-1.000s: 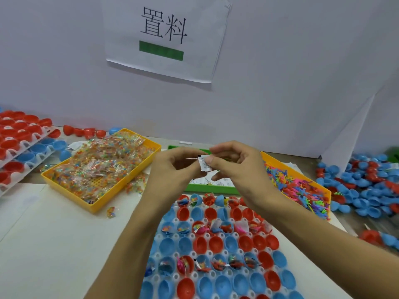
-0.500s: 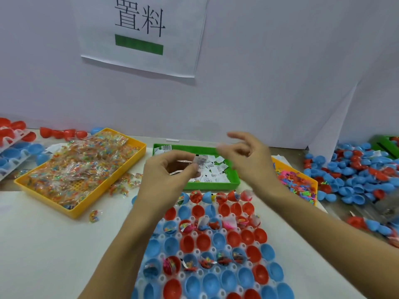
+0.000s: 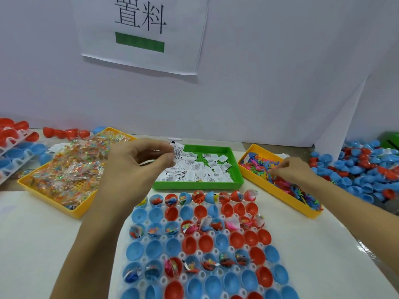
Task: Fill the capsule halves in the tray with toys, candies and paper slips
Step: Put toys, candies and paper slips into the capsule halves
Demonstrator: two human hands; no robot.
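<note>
bright, even light | soft shadows | edges bowed | slight blur

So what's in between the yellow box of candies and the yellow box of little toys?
The green tray of paper slips, seen in the head view. The left hand holds one slip over its near-left corner.

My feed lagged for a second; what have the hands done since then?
The right hand let go of the paper slip and moved right, into the yellow tray of plastic toys. The left hand alone holds the slip now. The capsule tray looks unchanged.
</note>
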